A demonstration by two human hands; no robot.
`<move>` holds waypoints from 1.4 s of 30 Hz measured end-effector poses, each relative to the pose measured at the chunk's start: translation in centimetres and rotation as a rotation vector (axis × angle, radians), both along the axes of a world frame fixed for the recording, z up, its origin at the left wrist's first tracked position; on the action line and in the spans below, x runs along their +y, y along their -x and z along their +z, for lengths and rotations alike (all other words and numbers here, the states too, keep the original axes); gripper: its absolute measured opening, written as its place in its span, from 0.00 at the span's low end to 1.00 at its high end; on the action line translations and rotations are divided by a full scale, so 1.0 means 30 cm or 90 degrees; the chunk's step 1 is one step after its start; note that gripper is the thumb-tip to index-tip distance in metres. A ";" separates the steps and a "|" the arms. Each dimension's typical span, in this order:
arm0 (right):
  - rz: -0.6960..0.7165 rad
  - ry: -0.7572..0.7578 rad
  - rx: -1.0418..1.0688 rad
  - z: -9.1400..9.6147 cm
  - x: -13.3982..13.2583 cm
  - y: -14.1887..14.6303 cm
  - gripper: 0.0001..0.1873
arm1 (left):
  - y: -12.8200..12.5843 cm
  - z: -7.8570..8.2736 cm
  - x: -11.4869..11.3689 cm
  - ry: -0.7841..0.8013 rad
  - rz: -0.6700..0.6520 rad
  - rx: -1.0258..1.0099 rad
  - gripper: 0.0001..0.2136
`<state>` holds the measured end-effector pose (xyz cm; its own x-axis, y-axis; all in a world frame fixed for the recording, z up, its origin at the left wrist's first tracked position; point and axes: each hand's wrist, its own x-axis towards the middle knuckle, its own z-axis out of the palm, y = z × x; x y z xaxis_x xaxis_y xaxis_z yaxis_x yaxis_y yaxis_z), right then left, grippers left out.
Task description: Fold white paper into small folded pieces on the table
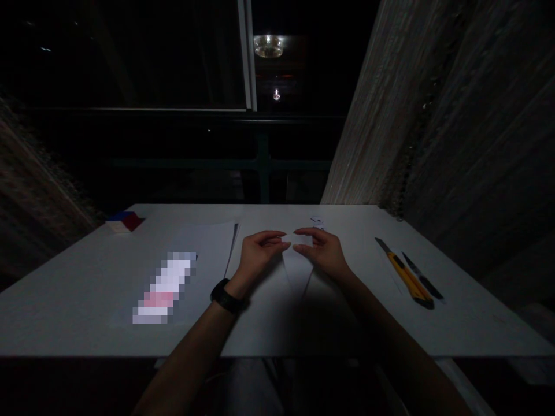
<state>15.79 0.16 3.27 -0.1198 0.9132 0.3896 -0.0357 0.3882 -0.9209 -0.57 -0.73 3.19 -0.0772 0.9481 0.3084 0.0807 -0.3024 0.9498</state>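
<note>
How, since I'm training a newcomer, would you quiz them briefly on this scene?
1. True or false: the left hand and the right hand both pinch the paper.
2. The yellow knife lies: A) left of the hands, B) right of the hands, C) under the paper.
3. Fill in: the watch sits on the ___ wrist.
Key: 1 true; 2 B; 3 left.
</note>
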 end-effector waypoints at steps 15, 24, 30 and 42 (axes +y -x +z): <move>-0.012 -0.061 -0.068 -0.006 0.004 -0.012 0.14 | 0.000 0.002 -0.008 -0.015 -0.008 0.001 0.15; -0.109 -0.108 -0.158 0.003 -0.008 -0.004 0.11 | -0.005 0.012 -0.016 -0.010 -0.007 0.001 0.15; -0.109 -0.124 -0.162 0.012 -0.012 -0.005 0.11 | -0.008 0.013 -0.018 -0.013 -0.004 -0.007 0.14; -0.099 -0.125 -0.168 0.011 -0.012 -0.009 0.09 | -0.009 0.026 -0.028 -0.005 -0.015 -0.024 0.14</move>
<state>16.05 -0.19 3.60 -0.1047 0.8396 0.5330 0.2663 0.5401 -0.7984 -0.29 -1.55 3.98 -0.0665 0.9476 0.3126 0.0382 -0.3106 0.9498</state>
